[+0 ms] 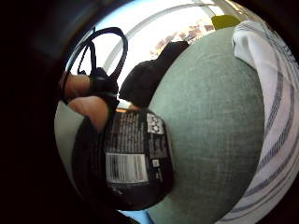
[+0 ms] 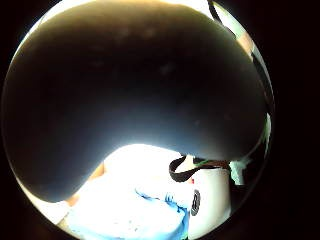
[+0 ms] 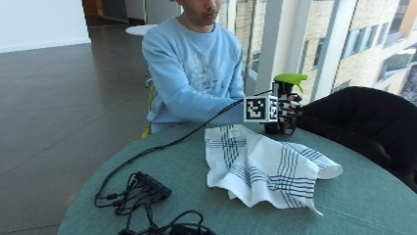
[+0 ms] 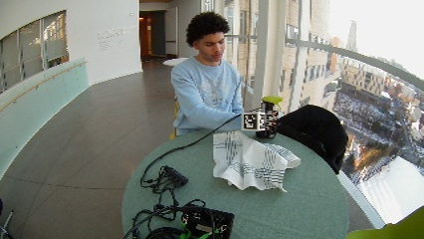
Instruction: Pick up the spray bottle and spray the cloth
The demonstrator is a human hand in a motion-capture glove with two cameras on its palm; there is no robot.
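Note:
In the outside view a black spray bottle (image 3: 281, 128) with a green trigger head (image 3: 290, 79) is upright at the far side of the round green table (image 3: 365, 200). My gloved right hand (image 3: 288, 110) grips the bottle's body, fingers curled round it. Whether its base touches the table I cannot tell. A white cloth with dark stripes (image 3: 264, 166) lies crumpled on the table just in front of the bottle. In the little finger side palm view the bottle's labelled side (image 1: 135, 158) is close to the palm, with the cloth (image 1: 275, 93) beyond it. The bottle (image 2: 135, 100) fills the thumb side palm view.
A black jacket (image 3: 365, 117) lies over a chair just right of the bottle. A black box with tangled cables (image 3: 147, 188) sits near the table's front left edge. The person's light blue sleeve (image 3: 208, 115) reaches to the hand.

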